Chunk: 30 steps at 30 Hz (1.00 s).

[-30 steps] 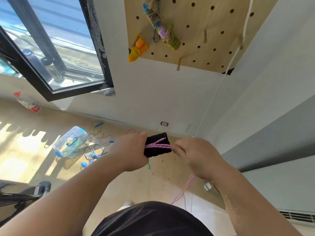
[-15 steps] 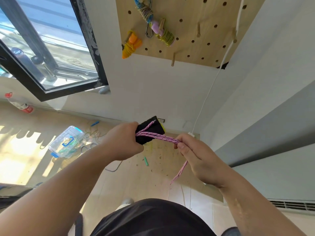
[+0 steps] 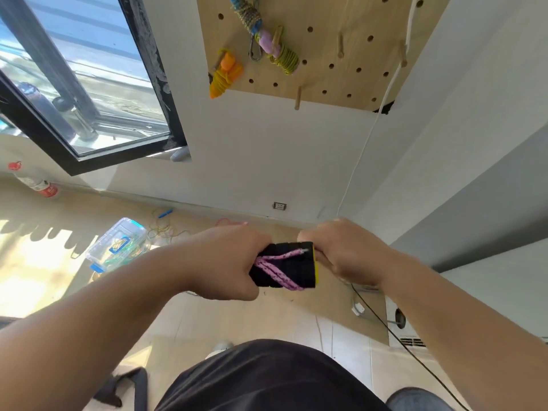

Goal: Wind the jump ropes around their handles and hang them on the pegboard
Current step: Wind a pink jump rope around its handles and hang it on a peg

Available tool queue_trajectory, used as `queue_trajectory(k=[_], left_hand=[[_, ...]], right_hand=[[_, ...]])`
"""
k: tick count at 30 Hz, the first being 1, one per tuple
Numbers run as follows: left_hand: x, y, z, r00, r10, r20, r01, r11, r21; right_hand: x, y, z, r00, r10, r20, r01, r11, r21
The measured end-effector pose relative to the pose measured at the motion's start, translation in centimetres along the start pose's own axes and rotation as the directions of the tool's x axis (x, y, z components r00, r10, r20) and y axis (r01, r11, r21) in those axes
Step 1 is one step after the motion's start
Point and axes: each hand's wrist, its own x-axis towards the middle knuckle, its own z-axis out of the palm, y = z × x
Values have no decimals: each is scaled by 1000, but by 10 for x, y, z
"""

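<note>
— Plastic, that clear box with blue latches [image 3: 117,247] on the floor off to the left. And the person's left hand [image 3: 228,262]?
— Fist wrapped round the left end of the black foam handles [image 3: 292,269], held in the air in front of the body.
— What about the pink speckled rope [image 3: 274,266]?
— Crossed over the handles in a few turns, its pale tip lying on top.
— And the right hand [image 3: 347,253]?
— Fingers curled over the yellow-edged right end. Past it, the wooden pegboard [image 3: 355,19] is up on the wall, well apart.
</note>
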Motion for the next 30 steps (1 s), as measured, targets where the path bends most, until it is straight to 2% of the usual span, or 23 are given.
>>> queue_trajectory(k=[2,4,7,10,14,16,18,19,21,24,26,28,30], left_hand=[[1,9,-1,999,19,45,-28,977,210],[3,13,3,998,21,60,-41,935,353],[9,12,8,997,-33,63,-1,877,481],[21,0,12,987,-159,12,133,863,488],[40,-23,6,950,-272,-152,308,892,330],[47,-32,4,921,-317,-225,361,913,190],[51,-37,5,887,-403,-226,396,915,-81],[51,-38,6,866,-452,-212,402,883,-241],[48,-35,10,830,-517,-209,382,800,-462],[43,-21,17,824,-523,-215,322,747,-582],[40,-6,18,840,-505,-198,271,708,-653],[38,11,16,871,-452,-190,188,665,-723],[35,26,12,907,-367,-204,117,688,-717]], right_hand=[[12,9,-15,997,-37,68,51,976,-211],[22,12,-29,994,-26,108,61,942,-330],[30,5,-47,996,14,88,15,945,-328],[28,-13,-53,998,58,23,-51,969,-243],[7,-36,-36,992,123,-36,-128,979,-161],[-8,-33,-27,981,172,-86,-172,985,3],[-22,-26,-17,972,178,-151,-149,971,186],[-29,-22,-11,964,195,-179,-144,954,262],[-41,-11,5,943,262,-206,-183,924,337],[-55,2,22,888,356,-290,-259,910,323],[-60,6,29,864,403,-301,-284,885,368],[-64,6,33,857,455,-242,-264,791,552],[-68,9,36,851,481,-211,-246,720,649]])
